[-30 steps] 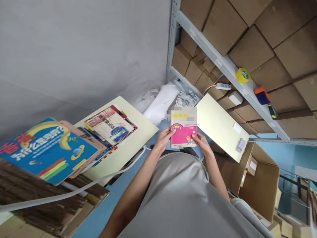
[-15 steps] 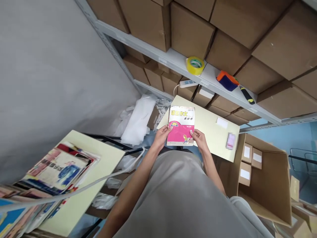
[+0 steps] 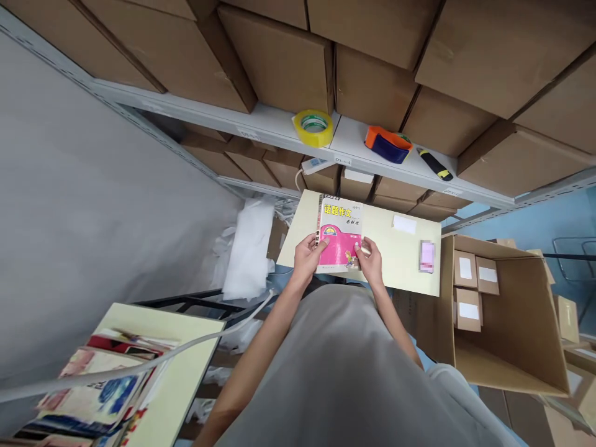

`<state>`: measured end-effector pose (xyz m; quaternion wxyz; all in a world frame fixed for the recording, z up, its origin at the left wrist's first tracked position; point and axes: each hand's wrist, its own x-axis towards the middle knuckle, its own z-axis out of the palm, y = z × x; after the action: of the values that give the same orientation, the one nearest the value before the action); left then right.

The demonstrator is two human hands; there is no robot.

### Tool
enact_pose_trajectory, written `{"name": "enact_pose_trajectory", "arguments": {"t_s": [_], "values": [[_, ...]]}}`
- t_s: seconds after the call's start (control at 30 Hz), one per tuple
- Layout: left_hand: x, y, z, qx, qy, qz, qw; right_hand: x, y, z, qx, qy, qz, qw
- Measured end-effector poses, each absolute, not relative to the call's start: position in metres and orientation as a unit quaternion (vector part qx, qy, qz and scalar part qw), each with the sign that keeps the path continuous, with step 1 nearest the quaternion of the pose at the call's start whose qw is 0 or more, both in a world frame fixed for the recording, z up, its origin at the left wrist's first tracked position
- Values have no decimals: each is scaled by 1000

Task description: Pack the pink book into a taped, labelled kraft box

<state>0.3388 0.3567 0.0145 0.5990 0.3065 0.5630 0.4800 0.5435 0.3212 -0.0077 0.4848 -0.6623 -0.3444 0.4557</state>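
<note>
A book (image 3: pixel 339 245) with a white and pink cover is held up in front of me, its front facing me and its spine showing on the left. My left hand (image 3: pixel 308 256) grips the lower left edge, the thumb lying on the cover. On the opposite side my right hand (image 3: pixel 370 257) holds the lower right edge, also with its thumb on the front. Behind the book is a pale yellow table (image 3: pixel 379 248), bearing a white slip of paper (image 3: pixel 404 224) and a pink-purple item (image 3: pixel 426 256) that is blurred out.
Above the table, a shelf (image 3: pixel 270 127) carries cardboard boxes, a yellow tape roll (image 3: pixel 313 128), an orange and blue tape dispenser (image 3: pixel 388 144) and a utility knife (image 3: pixel 434 164). An open carton (image 3: pixel 516 323) holds small boxes at right. Stacked books (image 3: pixel 102 385) and a cable (image 3: pixel 186 349) are at left.
My view has turned, so the shelf items appear further left and the left-hand book stack lower. The book has tilted slightly, showing more of its spine. Both hands keep their hold.
</note>
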Motion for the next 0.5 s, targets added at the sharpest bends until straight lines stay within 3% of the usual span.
{"name": "enact_pose_trajectory", "arguments": {"t_s": [0.07,0.3,0.43,0.5], "values": [[347,359,20,353,573,485,559,546,326,1,-674,-385,394,492],[372,339,53,613,583,406,346,517,341,30,-562,-398,516,509],[365,328,58,700,507,360,351,517,344,34,-587,-375,467,545],[353,332,52,665,541,369,358,527,344,35,-578,-368,478,549]]}}
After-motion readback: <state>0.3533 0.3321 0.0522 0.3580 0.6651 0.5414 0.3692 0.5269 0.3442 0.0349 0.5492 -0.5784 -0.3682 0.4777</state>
